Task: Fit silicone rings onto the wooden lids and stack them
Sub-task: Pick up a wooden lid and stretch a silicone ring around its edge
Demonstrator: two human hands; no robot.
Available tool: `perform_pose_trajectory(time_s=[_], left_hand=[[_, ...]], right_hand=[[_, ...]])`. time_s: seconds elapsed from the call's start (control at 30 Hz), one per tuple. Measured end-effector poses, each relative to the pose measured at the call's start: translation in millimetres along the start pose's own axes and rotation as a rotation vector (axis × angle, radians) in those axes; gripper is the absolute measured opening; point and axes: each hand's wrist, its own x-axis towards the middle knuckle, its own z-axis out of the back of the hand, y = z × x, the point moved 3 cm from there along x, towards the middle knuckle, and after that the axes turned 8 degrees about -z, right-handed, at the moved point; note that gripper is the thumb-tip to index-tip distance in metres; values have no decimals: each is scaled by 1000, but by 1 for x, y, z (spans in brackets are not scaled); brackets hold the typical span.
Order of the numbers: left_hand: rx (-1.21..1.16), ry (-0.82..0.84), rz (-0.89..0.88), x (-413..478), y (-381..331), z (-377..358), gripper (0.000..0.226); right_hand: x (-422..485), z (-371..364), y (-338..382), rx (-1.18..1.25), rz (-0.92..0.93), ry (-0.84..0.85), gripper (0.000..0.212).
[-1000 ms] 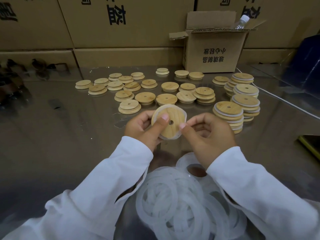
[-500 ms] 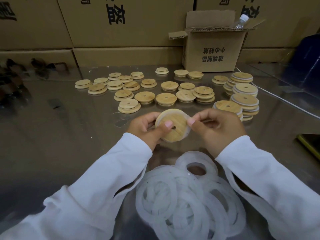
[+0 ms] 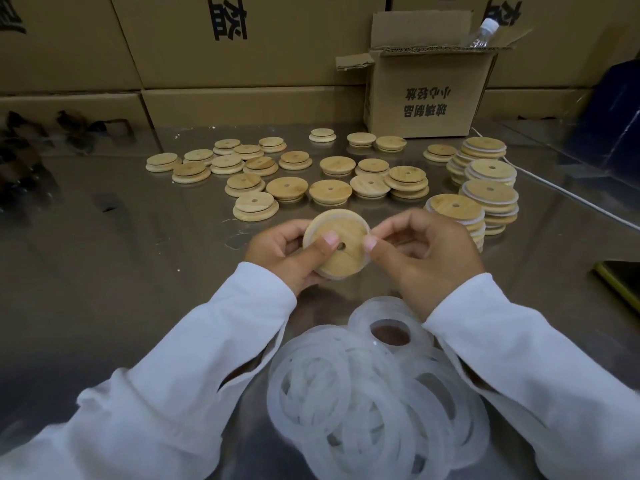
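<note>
A wooden lid (image 3: 341, 247) with a silicone ring around its rim is grasped above the table (image 3: 121, 258) by the left hand (image 3: 287, 252), while its right edge is pinched by the right hand (image 3: 420, 252), near the ringed stacks (image 3: 485, 188).

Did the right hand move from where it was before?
Yes. The right hand moved away from the camera and to the right, toward the nearest stack of ringed lids, and now covers more of it.
</note>
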Motion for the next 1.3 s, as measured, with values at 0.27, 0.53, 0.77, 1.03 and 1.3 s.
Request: perform_pose_trajectory(time_s=[0.27,0.53,0.77,1.03,1.3], left_hand=[[-13,-45,12,0,1,-3,7],[-3,-68,8,3,1,3,10],[-7,-12,-4,1,0,0,9],[-33,7,-40,2,-2,1,10],[-17,-3,-69,2,-1,2,10]], right_hand=[[-1,-1,-5,-82,-6,-95,15],[2,1,-5,-62,-22,-47,14],[1,2,-5,-119,-17,-57,18],[6,5,-6,-51,-132,46,17],[2,-2,-5,47,-160,42,18]])
